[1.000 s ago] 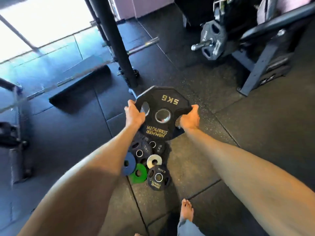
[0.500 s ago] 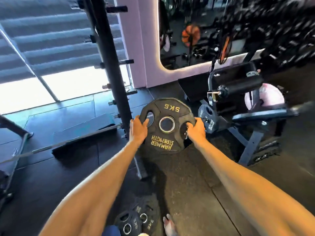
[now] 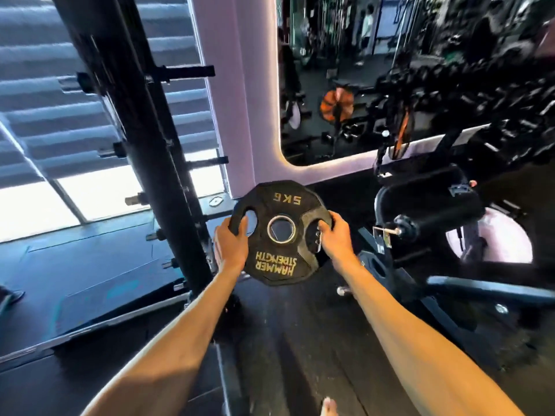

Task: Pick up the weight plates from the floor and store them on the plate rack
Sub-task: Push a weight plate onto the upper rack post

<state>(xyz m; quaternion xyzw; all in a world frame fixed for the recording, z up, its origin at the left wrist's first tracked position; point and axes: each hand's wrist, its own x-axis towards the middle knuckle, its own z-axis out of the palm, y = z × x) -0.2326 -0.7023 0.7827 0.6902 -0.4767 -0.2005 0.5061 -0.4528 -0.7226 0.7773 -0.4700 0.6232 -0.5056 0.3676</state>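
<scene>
Weight plate (image 3: 279,259), black and many-sided, is held upright in the air in mid-scene, above the dark rubber floor (image 3: 300,340). Its face is toward the camera, and its gold lettering "5KG" and "HAMMER STRENGTH" reads upside down. The left hand (image 3: 231,244) grips the plate's left rim beside one cut-out, with the thumb on the front face. The right hand (image 3: 336,235) grips the right rim, its fingers curled into the opposite cut-out. Both arms reach forward, the hands apart by the plate's width.

Just left of the plate stands a black upright post (image 3: 144,163) with short pegs (image 3: 192,70) sticking out at several heights. Farther left is a bright window with blinds (image 3: 45,100). To the right sits a black padded machine (image 3: 426,211), and a second dark plate (image 3: 372,265) shows low on it, partly hidden behind the right wrist. A large wall mirror (image 3: 360,85) fills the far side. A bare foot (image 3: 329,408) shows at the near edge.
</scene>
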